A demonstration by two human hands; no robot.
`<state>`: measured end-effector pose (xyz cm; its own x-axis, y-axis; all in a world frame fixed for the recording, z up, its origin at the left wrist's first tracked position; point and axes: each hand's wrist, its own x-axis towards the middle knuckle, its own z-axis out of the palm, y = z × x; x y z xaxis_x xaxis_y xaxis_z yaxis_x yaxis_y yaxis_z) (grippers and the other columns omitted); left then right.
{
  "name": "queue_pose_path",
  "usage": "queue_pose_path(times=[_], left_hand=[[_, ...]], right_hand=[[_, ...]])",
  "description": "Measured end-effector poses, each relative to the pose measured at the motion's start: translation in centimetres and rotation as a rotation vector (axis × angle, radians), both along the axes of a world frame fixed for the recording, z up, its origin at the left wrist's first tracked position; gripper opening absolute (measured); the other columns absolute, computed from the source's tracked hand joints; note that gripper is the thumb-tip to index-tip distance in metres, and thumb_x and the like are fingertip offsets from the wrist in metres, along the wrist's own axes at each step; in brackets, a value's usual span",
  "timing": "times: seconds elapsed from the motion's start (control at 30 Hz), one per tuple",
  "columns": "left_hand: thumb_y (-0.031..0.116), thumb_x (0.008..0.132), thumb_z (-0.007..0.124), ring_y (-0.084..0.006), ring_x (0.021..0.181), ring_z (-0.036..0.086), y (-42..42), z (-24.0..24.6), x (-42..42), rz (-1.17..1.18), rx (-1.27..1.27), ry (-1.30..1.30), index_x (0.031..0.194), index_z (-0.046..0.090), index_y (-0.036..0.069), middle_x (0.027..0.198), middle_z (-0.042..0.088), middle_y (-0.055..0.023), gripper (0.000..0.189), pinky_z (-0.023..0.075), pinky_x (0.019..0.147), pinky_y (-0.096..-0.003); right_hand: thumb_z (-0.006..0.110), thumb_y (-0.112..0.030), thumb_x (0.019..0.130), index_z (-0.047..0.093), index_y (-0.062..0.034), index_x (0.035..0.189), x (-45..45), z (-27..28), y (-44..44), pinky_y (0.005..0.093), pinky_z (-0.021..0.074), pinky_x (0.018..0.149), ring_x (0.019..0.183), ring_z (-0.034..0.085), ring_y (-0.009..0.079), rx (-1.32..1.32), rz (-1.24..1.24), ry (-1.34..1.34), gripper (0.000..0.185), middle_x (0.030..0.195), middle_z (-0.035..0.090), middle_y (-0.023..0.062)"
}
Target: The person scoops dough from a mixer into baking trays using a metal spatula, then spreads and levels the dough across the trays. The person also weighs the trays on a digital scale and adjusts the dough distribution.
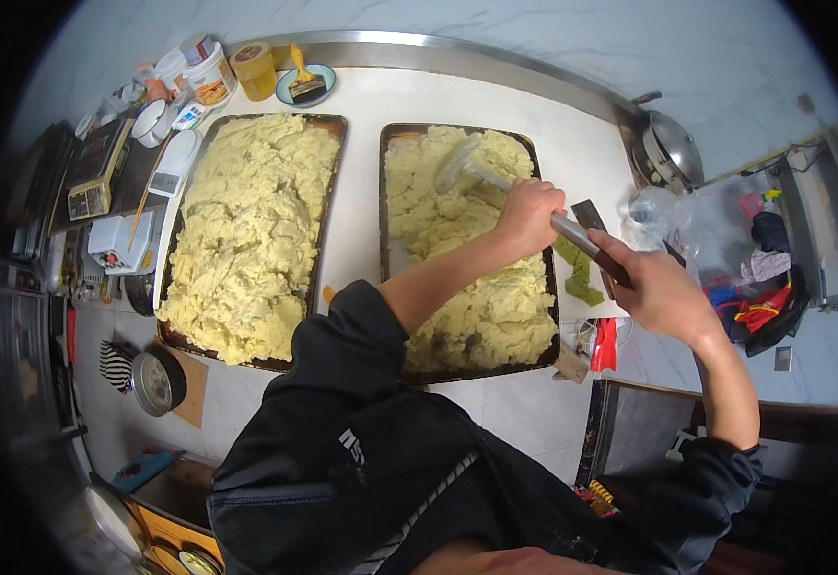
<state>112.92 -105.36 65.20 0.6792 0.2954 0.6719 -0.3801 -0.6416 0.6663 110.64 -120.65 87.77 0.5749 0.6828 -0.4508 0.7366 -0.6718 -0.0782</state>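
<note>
Both my hands grip one long-handled metal tool [492, 177], whose broad head rests in pale yellow mash near the far end of the right baking tray [384, 208]. My left hand [532, 215] is closed around the shaft closer to the head. Farther back, my right hand [653, 287] holds the brown end of the handle. The mash [491, 302] lies in uneven lumps, and a bit of tray bottom shows at its left side. Another dark-edged tray [347, 133] to the left is heaped with the same yellow mash [246, 230].
A bowl [333, 75] with a yellow-handled brush [300, 65] and tubs [253, 70] stand at the back left, above a white scale [174, 162]. Green paste [581, 284] and a dark flat blade [590, 215] lie right of the right tray, near a clear plastic bag [653, 215].
</note>
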Motion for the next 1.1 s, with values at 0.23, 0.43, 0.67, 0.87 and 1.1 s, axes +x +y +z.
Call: queue_pose_path(times=[0.23, 0.43, 0.67, 0.87, 1.1], left_hand=[[0.008, 0.066, 0.066, -0.0325, 0.070, 0.056, 7.1, -4.7, -0.9, -0.080, 0.154, 0.121, 0.062, 0.053, 0.010, 0.067, 0.056, -0.0096, 0.014, 0.0420, 0.066, -0.0422], [0.009, 0.064, 0.066, -0.0345, 0.070, 0.055, 9.3, -7.6, -0.7, -0.180, 0.205, 0.134, 0.064, 0.053, 0.010, 0.067, 0.056, -0.0112, 0.013, 0.0414, 0.064, -0.0434], [0.015, 0.077, 0.069, -0.0223, 0.069, 0.058, -0.7, 2.6, -5.2, -0.079, 0.246, 0.018, 0.066, 0.058, 0.012, 0.067, 0.059, -0.0051, 0.015, 0.0464, 0.073, -0.0371], [0.028, 0.078, 0.073, -0.0258, 0.071, 0.061, -11.1, 8.2, -10.6, -0.099, 0.234, -0.073, 0.069, 0.061, 0.010, 0.067, 0.060, -0.0070, 0.023, 0.0466, 0.070, -0.0379], [0.030, 0.076, 0.075, -0.0291, 0.067, 0.060, -10.3, 0.1, -10.6, -0.048, 0.054, 0.111, 0.065, 0.058, 0.008, 0.065, 0.058, -0.0093, 0.030, 0.0458, 0.067, -0.0409]], right_hand=[[0.055, -0.006, 0.078, 0.039, -0.0104, 0.144, 0.4, -7.7, 5.3, 0.0366, 0.0475, 0.071, 0.077, 0.061, 0.0256, 0.110, -0.120, 0.230, 0.068, 0.085, 0.063, 0.0161], [0.057, -0.010, 0.079, 0.038, -0.0116, 0.145, -0.2, -11.8, 5.8, 0.0418, 0.0489, 0.085, 0.100, 0.062, 0.0391, 0.186, -0.196, 0.325, 0.069, 0.106, 0.065, 0.0256], [0.053, 0.005, 0.080, 0.041, -0.0075, 0.144, -5.6, -0.8, -4.5, 0.0206, 0.0420, 0.065, 0.073, 0.048, 0.0077, 0.314, -0.272, 0.326, 0.067, 0.092, 0.057, -0.0016], [0.054, 0.007, 0.076, 0.047, -0.0117, 0.140, -13.1, 5.2, -13.0, 0.0210, 0.0403, 0.067, 0.067, 0.045, 0.0103, 0.269, -0.386, 0.123, 0.067, 0.075, 0.051, 0.0084], [0.057, 0.005, 0.074, 0.050, -0.0119, 0.138, -9.3, -0.6, -9.3, 0.0317, 0.0492, 0.075, 0.069, 0.061, 0.0264, 0.069, -0.189, 0.163, 0.066, 0.086, 0.065, 0.0210]])
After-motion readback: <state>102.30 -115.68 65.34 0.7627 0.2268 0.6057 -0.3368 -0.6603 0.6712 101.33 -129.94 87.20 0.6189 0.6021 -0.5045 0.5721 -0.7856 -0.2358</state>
